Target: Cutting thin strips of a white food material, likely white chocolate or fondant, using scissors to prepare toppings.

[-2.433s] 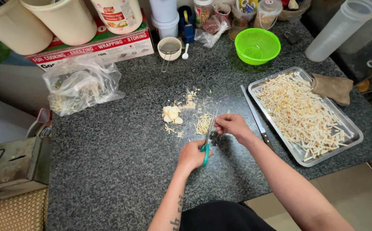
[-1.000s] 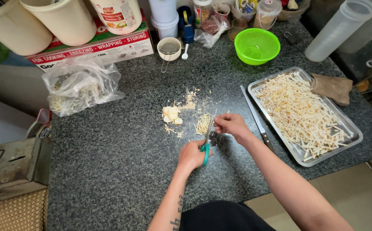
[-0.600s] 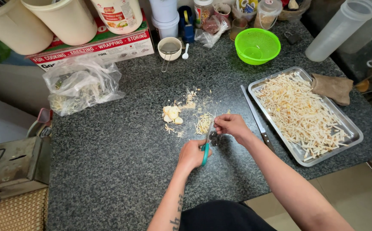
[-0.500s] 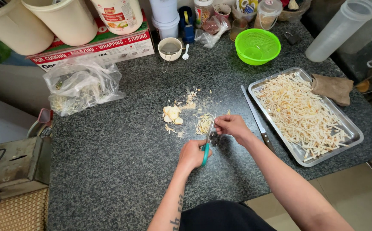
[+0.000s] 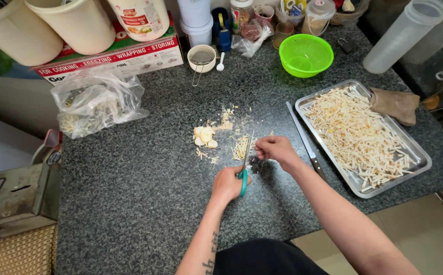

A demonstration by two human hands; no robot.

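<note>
At frame centre, your left hand (image 5: 227, 184) is gripping green-handled scissors (image 5: 245, 164), while your right hand (image 5: 275, 149) is pinching pale strips (image 5: 240, 146) on the table (image 5: 130, 193).

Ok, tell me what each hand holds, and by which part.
Left hand: scissors, by the green handle. Right hand: pinches something too small to identify.

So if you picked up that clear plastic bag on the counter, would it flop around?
Probably yes. The clear plastic bag looks thin and crumpled, slumped on the counter, so it would likely sag and change shape when lifted. It seems only partly filled with pale bits, so it is probably light. Its mouth looks loose, so some bits might spill out.
</note>
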